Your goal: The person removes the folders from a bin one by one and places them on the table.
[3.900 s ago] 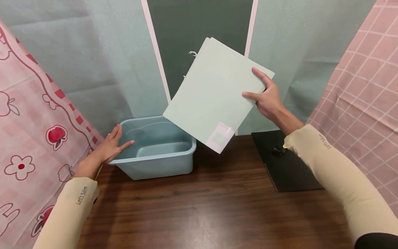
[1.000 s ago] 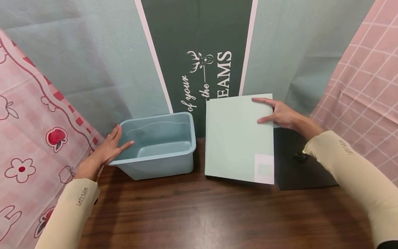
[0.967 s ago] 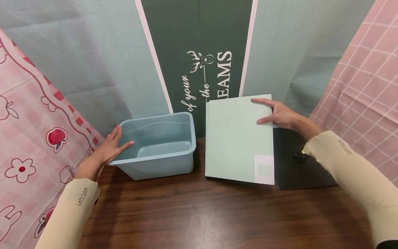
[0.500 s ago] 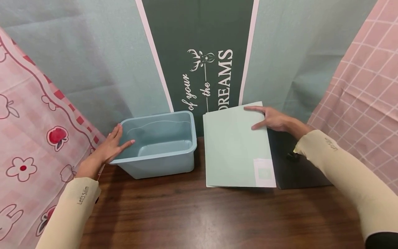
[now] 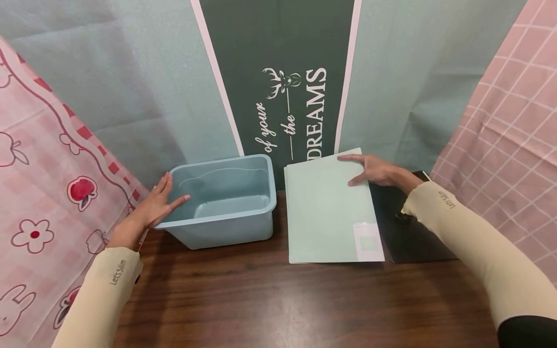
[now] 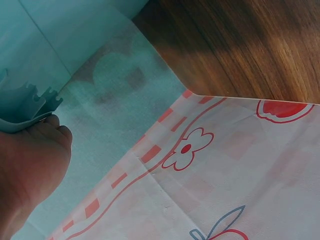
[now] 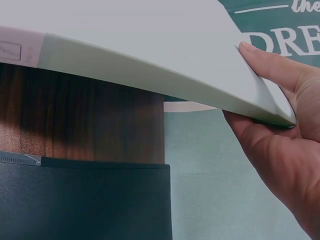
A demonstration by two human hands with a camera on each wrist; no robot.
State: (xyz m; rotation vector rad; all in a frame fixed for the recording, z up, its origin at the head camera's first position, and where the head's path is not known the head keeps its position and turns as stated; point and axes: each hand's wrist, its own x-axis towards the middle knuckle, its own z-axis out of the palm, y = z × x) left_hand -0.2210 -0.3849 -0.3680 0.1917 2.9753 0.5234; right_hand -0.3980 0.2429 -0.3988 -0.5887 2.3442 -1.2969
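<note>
In the head view my right hand holds a pale green file folder by its upper right corner. The right wrist view shows the thumb on top of the folder and the fingers beneath its spine edge. A white label marks the folder's lower right corner. The lower edge is close over the table, and the folder tilts up toward the back. My left hand grips the left rim of a blue plastic bin, thumb over the inside. In the left wrist view its fingertips curl at the bin's rim.
A flat black folder lies on the brown table at the right, partly behind the green one. Grey-green cloth hangs at the back. Pink patterned cloth hangs on the left, pink checked cloth on the right.
The green folder came down from high over the bin's right side to the table. Lately its top edge dropped and moved slightly left with my right hand. The left hand stayed on the bin.
</note>
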